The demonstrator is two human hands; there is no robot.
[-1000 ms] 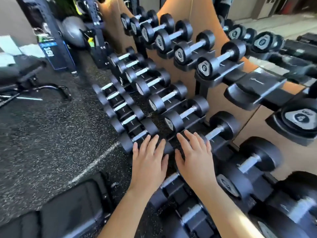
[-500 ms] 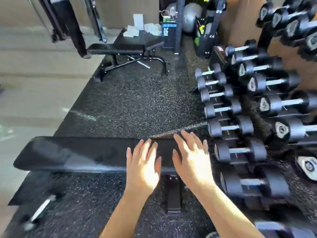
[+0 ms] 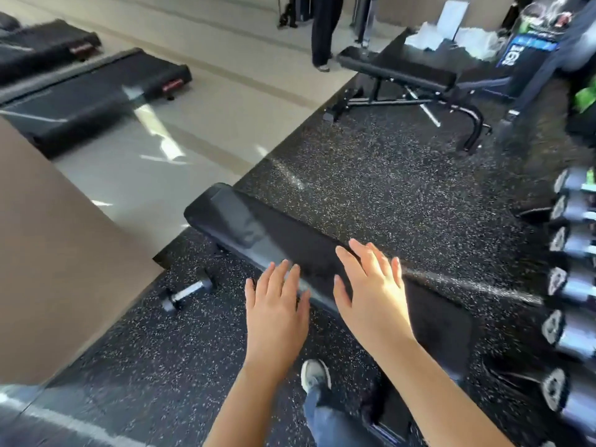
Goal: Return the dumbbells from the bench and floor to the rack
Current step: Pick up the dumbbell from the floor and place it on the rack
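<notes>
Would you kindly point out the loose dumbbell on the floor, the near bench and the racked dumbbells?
loose dumbbell (image 3: 188, 292): head view, on its silver handle.
near bench (image 3: 258, 227): head view, on the bare black pad.
racked dumbbells (image 3: 553, 329): head view, on one grey end face.

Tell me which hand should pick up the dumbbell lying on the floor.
Left, probably. The dumbbell lies left of the bench, nearer the open left hand; the right hand hovers farther off, over the pad.
</notes>
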